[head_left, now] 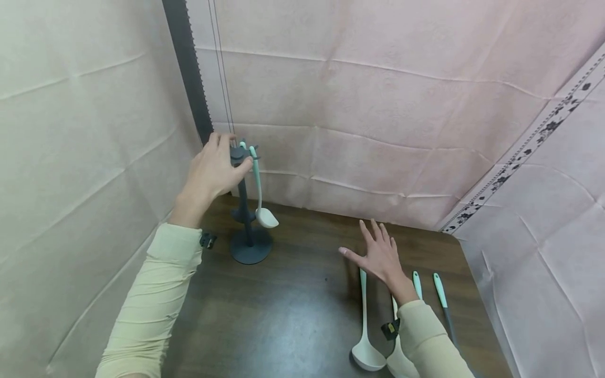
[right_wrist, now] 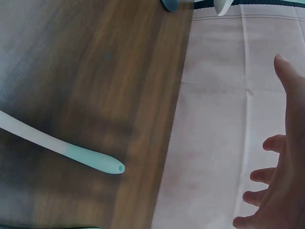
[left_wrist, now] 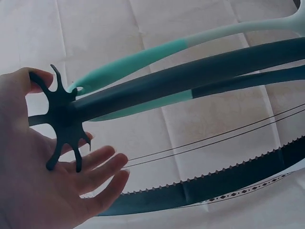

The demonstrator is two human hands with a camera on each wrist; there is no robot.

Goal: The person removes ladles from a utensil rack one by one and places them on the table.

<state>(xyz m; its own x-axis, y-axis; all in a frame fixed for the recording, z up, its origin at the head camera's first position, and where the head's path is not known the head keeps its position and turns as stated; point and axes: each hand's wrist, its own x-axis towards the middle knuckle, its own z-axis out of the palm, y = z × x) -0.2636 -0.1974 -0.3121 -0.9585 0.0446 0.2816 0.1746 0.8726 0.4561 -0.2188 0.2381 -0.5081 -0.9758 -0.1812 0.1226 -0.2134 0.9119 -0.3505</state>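
Note:
My left hand (head_left: 212, 167) is at the top of a dark blue utensil stand (head_left: 243, 202). In the left wrist view its thumb and loosely spread fingers surround the hooked top (left_wrist: 63, 114); whether they press on it I cannot tell. From the hooks hang a white ladle (head_left: 267, 218) with a mint handle and a second mint-handled utensil (left_wrist: 190, 94) with a dark blue shaft, its head hidden. My right hand (head_left: 380, 257), fingers spread and holding nothing, hovers above the handle end of a white ladle (head_left: 367, 357) lying on the table.
Right of that ladle lie another white-headed utensil (head_left: 400, 362), partly under my right sleeve, a mint handle (head_left: 417, 283) and a mint-handled utensil with a dark shaft (head_left: 440, 291). Cloth-covered walls (head_left: 354, 131) enclose the brown wooden table (head_left: 264, 315) at the back and sides.

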